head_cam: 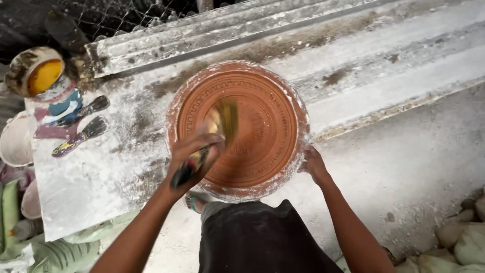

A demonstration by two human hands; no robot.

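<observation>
A round terracotta mould (262, 126) with ringed relief patterns lies face up on a dusty corrugated sheet (394, 60); white powder coats its rim. My left hand (194, 154) is shut on a paintbrush (222, 124) with a dark handle. The bristles are blurred over the mould's centre-left. My right hand (314, 164) grips the mould's lower right rim, fingers curled around the edge.
Two scrapers (81, 126) with painted handles lie on the powdery board at the left. A tin of yellow paint (38, 73) and a white bowl (15, 141) stand beyond them. Filled sacks (462, 242) sit at the lower right. Wire mesh runs along the top.
</observation>
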